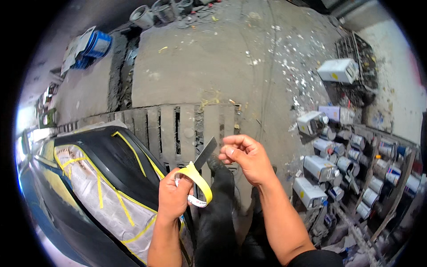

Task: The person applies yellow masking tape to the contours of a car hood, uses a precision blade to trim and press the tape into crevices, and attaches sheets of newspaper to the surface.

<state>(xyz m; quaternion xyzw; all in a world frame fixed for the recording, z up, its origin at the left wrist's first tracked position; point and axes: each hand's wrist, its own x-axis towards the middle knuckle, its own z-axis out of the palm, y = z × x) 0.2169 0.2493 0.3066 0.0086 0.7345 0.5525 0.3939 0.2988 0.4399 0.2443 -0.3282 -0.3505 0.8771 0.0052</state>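
My left hand (175, 195) grips a roll of yellow masking tape (203, 187), with my thumb inside its ring. A dark flat blade or strip (205, 153) sticks up past the top of the roll; how it is held is partly hidden. My right hand (245, 157) is raised just to the right of the blade's tip, its fingers curled and thumb near the fingertips, and no object shows in it. On the left is a dark car body (126, 167), masked with printed paper (100, 190) whose edges carry yellow tape (116, 193).
Metal cans (318, 167) and smaller tins (370, 197) crowd the right, some on a shelf. A slatted floor grate (166, 130) lies ahead. Blue buckets (98, 45) stand at the upper left, grey buckets (141, 16) at the top. White scraps litter the concrete floor (206, 63).
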